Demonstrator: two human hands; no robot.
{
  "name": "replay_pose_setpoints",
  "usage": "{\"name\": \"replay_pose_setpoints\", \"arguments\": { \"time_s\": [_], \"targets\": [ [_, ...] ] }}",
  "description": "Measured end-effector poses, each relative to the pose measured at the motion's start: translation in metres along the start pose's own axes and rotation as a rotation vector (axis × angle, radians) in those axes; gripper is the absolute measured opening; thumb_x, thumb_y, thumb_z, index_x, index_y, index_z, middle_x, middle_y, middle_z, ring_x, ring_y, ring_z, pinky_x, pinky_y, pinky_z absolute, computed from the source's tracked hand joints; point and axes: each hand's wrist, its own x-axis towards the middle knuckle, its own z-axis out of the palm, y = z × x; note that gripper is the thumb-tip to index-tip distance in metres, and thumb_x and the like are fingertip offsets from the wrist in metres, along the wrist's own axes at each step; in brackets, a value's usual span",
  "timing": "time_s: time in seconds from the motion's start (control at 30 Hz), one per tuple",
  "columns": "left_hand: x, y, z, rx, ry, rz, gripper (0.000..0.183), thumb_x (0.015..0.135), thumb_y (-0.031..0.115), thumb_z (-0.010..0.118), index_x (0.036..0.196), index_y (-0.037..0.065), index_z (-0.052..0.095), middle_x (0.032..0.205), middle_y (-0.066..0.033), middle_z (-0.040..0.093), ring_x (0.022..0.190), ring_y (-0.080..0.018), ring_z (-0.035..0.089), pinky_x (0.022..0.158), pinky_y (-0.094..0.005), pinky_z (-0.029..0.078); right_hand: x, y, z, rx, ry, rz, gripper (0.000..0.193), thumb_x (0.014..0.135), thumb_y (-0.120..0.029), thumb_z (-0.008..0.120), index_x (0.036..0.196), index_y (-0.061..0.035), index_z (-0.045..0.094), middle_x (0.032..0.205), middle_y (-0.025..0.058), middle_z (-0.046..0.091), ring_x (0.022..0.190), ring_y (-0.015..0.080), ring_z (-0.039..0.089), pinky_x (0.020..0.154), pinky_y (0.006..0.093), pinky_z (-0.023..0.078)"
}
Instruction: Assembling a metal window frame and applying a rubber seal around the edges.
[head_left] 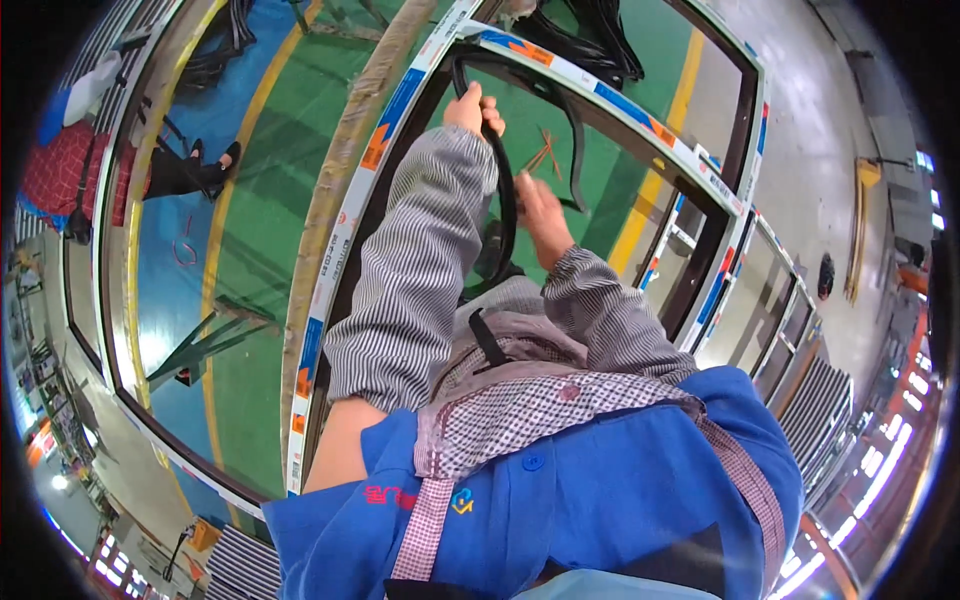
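My left hand (pixel 475 112) is closed around a black rubber sealing strip (pixel 507 215) beside the inner edge of a large window frame (pixel 352 190). From there the strip loops down towards my lap, and another length (pixel 577 150) arcs away to the right and hangs inside the frame opening. My right hand (pixel 543 218) is just right of the strip, its fingers pointing up towards it. Those fingers are blurred, and whether they grip the strip does not show. Striped sleeve covers are on both my forearms.
A crossbar (pixel 610 95) with coloured film spans the frame ahead. More black strips (pixel 590 45) lie beyond it. Thin orange-brown sticks (pixel 543 152) rest on the green floor. Another frame (pixel 118 300) stands at left, near a person in dark shoes (pixel 215 170). Further frames (pixel 770 290) are at right.
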Motion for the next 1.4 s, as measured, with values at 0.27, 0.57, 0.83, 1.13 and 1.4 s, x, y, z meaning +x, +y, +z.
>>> {"name": "replay_pose_setpoints", "arguments": {
  "time_s": [0.27,0.57,0.83,1.13,1.4],
  "targets": [
    [-0.035,-0.016,0.009,0.129,-0.009,0.075,0.031,0.096,0.036,0.042,0.113,0.011,0.048,0.066,0.0038,0.036,0.051,-0.0062,0.033,0.046,-0.0222,0.031,0.122,0.052,-0.13,-0.824,0.608,-0.421,0.066,0.075,-0.037,0.068,0.128,-0.0103,0.039,0.102,0.0174,0.059,0.095,0.0372,0.057,0.08,0.0458,0.044],
    [-0.037,-0.003,0.003,0.067,-0.042,0.037,0.031,0.096,0.035,0.042,0.114,0.01,0.046,0.067,0.0021,0.037,0.051,-0.0066,0.033,0.045,-0.0231,0.03,0.071,-0.037,-0.127,-0.64,0.339,-0.431,0.029,0.092,-0.018,0.052,0.119,-0.0076,0.056,0.069,0.004,0.053,0.059,0.0109,0.048,0.053,0.0258,0.04],
    [-0.049,-0.002,0.004,0.043,-0.036,0.033,0.031,0.096,0.035,0.045,0.115,0.01,0.048,0.068,0.0026,0.037,0.052,-0.0058,0.033,0.045,-0.0215,0.03,0.088,-0.038,-0.129,-0.263,0.244,-0.315,0.033,0.094,-0.017,0.049,0.124,-0.0034,0.052,0.063,-0.0056,0.037,0.053,0.0043,0.035,0.046,0.0199,0.028],
    [-0.056,-0.017,0.0,-0.029,-0.086,0.075,0.031,0.096,0.034,0.043,0.116,0.011,0.048,0.068,0.0038,0.036,0.05,-0.0042,0.033,0.043,-0.0205,0.031,0.087,-0.042,-0.127,-0.201,0.202,-0.245,0.035,0.095,-0.016,0.048,0.127,-0.0049,0.05,0.062,-0.005,0.038,0.052,0.0048,0.036,0.044,0.0197,0.027],
    [-0.06,-0.024,0.001,-0.009,-0.09,0.117,0.032,0.096,0.034,0.043,0.116,0.01,0.047,0.068,0.0037,0.036,0.05,-0.0045,0.033,0.043,-0.0206,0.03,0.083,-0.052,-0.116,-0.103,0.233,-0.238,0.034,0.095,-0.017,0.048,0.126,-0.0018,0.05,0.064,-0.0056,0.039,0.054,0.0041,0.034,0.047,0.02,0.028]
  ]
}}
